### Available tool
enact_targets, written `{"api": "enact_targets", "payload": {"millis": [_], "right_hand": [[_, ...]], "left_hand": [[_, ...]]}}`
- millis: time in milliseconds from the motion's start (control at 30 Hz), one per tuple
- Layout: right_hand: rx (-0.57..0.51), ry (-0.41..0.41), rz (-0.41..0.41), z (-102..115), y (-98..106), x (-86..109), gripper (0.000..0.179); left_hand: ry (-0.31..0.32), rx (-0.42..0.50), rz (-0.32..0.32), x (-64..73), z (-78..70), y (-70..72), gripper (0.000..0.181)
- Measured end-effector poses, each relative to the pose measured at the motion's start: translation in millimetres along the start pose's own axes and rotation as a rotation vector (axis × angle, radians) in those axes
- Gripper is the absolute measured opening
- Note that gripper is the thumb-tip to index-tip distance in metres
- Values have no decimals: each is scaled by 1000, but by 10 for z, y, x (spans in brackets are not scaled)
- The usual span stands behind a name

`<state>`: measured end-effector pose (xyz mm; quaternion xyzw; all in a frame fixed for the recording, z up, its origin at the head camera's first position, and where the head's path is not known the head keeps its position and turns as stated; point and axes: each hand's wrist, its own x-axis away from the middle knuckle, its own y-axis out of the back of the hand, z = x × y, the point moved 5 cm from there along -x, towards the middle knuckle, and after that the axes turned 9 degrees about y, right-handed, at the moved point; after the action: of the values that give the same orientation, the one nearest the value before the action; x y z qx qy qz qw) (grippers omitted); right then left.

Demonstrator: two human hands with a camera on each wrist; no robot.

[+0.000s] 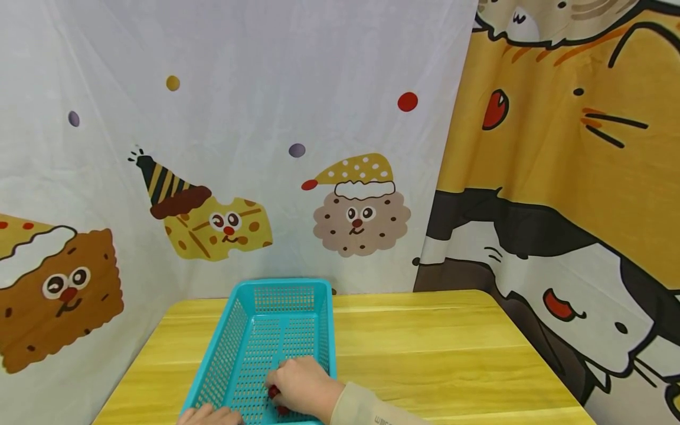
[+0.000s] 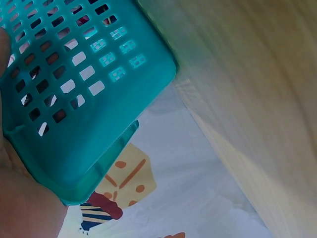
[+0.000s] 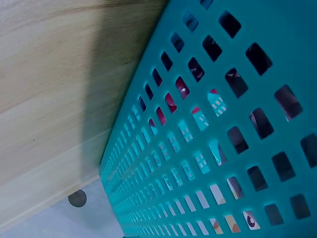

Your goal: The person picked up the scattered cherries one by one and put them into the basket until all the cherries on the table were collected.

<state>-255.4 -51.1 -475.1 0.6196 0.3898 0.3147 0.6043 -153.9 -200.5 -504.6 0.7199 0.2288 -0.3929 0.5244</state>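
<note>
A blue-green perforated plastic basket [image 1: 330,330] stands on the wooden table. My right hand [image 1: 304,386] reaches down inside its near end, fingers curled round a small dark red thing [image 1: 274,392]. The hand covers most of that thing, so its kind is unclear; in the right wrist view, bits of red show through the holes of the basket wall [image 3: 233,168]. At the basket's near left corner my left hand [image 1: 209,415] grips the rim. In the left wrist view that hand [image 2: 32,198] lies against the outer side of the basket [image 2: 124,99].
Bare wood of the table [image 1: 425,354] stretches to the right of the basket, with a narrower strip on the left. Behind the table hangs a pale cloth [image 1: 255,106] with cartoon figures. A yellow cartoon curtain [image 1: 531,147] hangs at the right.
</note>
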Motion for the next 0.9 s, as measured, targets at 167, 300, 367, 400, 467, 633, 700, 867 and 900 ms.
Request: {"api": "enact_targets", "payload": {"millis": [167, 300, 367, 400, 467, 633, 700, 867, 900], "right_hand": [[10, 6, -12, 2, -2, 9, 16], [13, 1, -7, -3, -17, 7, 18], [19, -4, -9, -4, -20, 5, 19], [22, -5, -11, -4, -19, 5, 19], [28, -5, -20, 0, -16, 7, 21], [33, 3, -33, 6, -16, 14, 20], [36, 5, -38, 8, -15, 14, 16], [37, 8, -51, 12, 4, 14, 11], [35, 8, -51, 13, 8, 15, 11]], "left_hand": [[12, 8, 8, -5, -3, 0, 36], [7, 39, -39, -14, -12, -5, 38], [-11, 78, -100, -18, -23, -7, 38], [-20, 94, -132, -21, -28, -9, 38], [-35, 123, -183, -22, -35, -17, 40], [-44, 134, -214, -19, -30, -34, 39], [-39, 124, -194, -16, -22, -36, 36], [-20, 88, -126, -7, -8, -25, 33], [-20, 82, -118, -6, -10, -20, 33]]}}
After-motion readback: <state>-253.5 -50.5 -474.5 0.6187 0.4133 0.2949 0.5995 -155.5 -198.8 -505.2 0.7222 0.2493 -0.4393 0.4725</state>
